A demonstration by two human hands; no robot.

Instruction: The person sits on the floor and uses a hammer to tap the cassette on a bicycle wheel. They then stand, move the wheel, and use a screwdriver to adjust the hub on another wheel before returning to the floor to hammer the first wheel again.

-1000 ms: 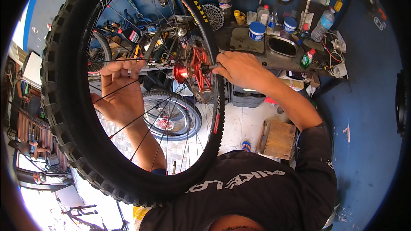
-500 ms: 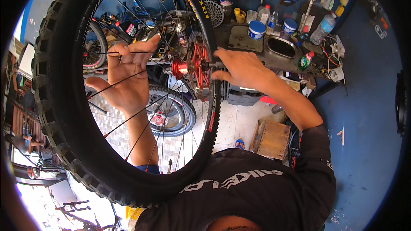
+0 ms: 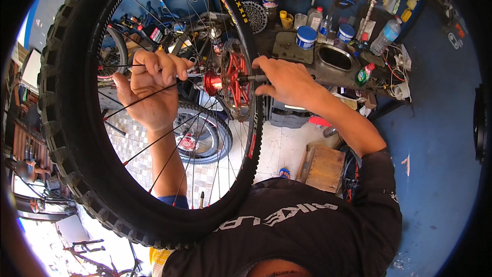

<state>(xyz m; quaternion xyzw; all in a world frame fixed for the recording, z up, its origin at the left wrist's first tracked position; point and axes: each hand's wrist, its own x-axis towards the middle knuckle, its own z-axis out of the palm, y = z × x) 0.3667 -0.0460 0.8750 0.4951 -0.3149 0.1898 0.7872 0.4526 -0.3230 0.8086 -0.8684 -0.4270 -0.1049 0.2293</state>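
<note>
A bicycle wheel (image 3: 79, 138) with a black knobby tyre stands upright before me. At its centre is a red hub (image 3: 212, 83) with a red-armed disc brake rotor (image 3: 237, 79). My left hand (image 3: 152, 90), seen through the black spokes, is on the wheel's far side. Its palm faces me, fingers half curled toward the hub and thumb apart, with nothing visible in it. To the right of the rotor, my right hand (image 3: 287, 83) pinches a dark cylindrical piece (image 3: 252, 78) in line with the hub. Its far end is hidden by the fingers.
Behind the wheel, a cluttered workbench holds blue-lidded tubs (image 3: 306, 37), a water bottle (image 3: 387, 36), a green bottle (image 3: 365, 74) and a recessed metal tray (image 3: 335, 57). Another wheel (image 3: 202, 138) leans below. A wooden box (image 3: 324, 168) stands on the floor; a blue wall (image 3: 435, 159) rises at right.
My left hand's fingers have curled in from a more spread pose, and the hand has shifted slightly. My right hand stays at the dark cylindrical piece.
</note>
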